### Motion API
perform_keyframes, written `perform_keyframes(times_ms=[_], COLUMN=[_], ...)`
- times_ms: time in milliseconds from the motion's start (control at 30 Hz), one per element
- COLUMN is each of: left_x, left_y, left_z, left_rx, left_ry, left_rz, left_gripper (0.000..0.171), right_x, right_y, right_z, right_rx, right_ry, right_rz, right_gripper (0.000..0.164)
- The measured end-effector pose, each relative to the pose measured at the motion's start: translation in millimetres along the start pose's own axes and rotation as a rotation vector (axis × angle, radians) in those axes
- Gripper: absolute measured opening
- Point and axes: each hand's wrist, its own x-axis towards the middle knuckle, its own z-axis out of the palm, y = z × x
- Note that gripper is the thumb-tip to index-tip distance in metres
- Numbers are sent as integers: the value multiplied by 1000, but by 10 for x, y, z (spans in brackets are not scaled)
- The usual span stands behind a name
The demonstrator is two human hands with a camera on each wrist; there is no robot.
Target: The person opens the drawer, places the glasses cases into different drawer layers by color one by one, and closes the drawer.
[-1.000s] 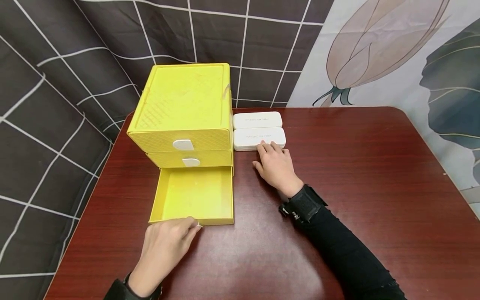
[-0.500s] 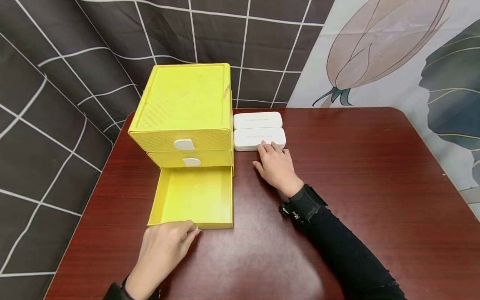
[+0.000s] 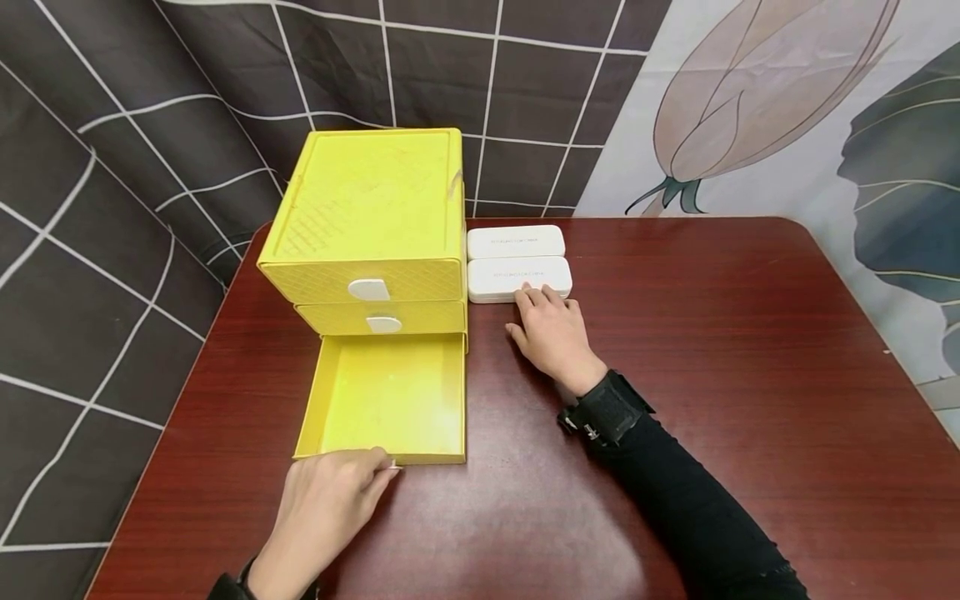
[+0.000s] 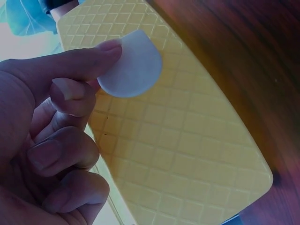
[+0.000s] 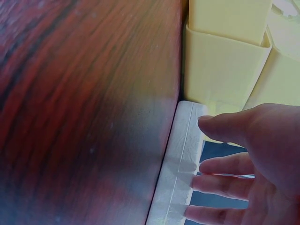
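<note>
A yellow drawer unit (image 3: 367, 200) stands at the back left of the table, its bottom drawer (image 3: 397, 400) pulled out and showing a bare yellow floor. My left hand (image 3: 322, 500) pinches the white pull tab (image 4: 133, 65) on that drawer's front between thumb and fingers; the other fingers curl below it in the left wrist view. Beside the unit lie two long white cases, the front case (image 3: 517, 273) and the back case (image 3: 516, 242), both lidded. The fingertips of my right hand (image 3: 553, 337) rest at the near edge of the front case, fingers loosely spread.
Two upper drawers with a white top tab (image 3: 368, 289) and a white middle tab (image 3: 383, 324) are pushed in. The dark red table (image 3: 712, 333) reaches to a grey checked curtain (image 3: 540, 92) behind and at left, and a flowered cloth (image 3: 810, 108) at right.
The bottom drawer has slid a little farther out toward me, my left hand moving back with its tab. My right hand stays in place at the front case.
</note>
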Motion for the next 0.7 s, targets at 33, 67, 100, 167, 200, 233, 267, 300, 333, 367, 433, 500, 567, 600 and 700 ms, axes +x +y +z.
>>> perform_keyframes(times_ms=[33,67,100,167,200,233,267,300,333,367,433,500,567,600,700], left_x=[-2,-5,-8,-13,-15,-17,-19,-21,-22,-23,-25,-25,-25,-24,-26], left_y=[-1,-3,-3,-6,-6,-7,-8,-8,-10,-11,-12,-13,-12,-11,-6], left_z=[3,6,9,16,19,22,25,27,30,32,32,33,33,33,36], left_rx=[0,0,0,-2,-3,-3,-3,-2,-2,-1,1,0,-1,-2,-3], left_ry=[1,3,5,8,8,9,10,10,10,10,10,8,4,1,-1], left_rz=[2,3,4,8,9,10,11,12,13,14,13,12,11,10,4], left_gripper=[26,26,25,24,24,23,23,24,24,24,24,24,23,23,24], right_x=[-1,-1,-1,-1,-2,-2,-2,-2,-2,-2,0,3,8,11,28], right_y=[0,-1,-1,-2,-2,-2,-3,-2,-2,-1,3,8,16,22,38], right_z=[1,1,2,2,3,4,6,7,8,9,8,2,-8,-13,-27], right_rx=[0,0,1,-1,-3,-4,-4,-4,-4,-4,-2,4,13,18,51], right_ry=[0,0,0,3,5,6,8,9,10,10,8,9,11,14,41], right_rz=[0,1,1,0,0,-1,-1,-2,-3,-3,-4,-6,-7,-8,-13], right_gripper=[53,53,53,53,53,53,53,53,53,53,53,53,52,51,47])
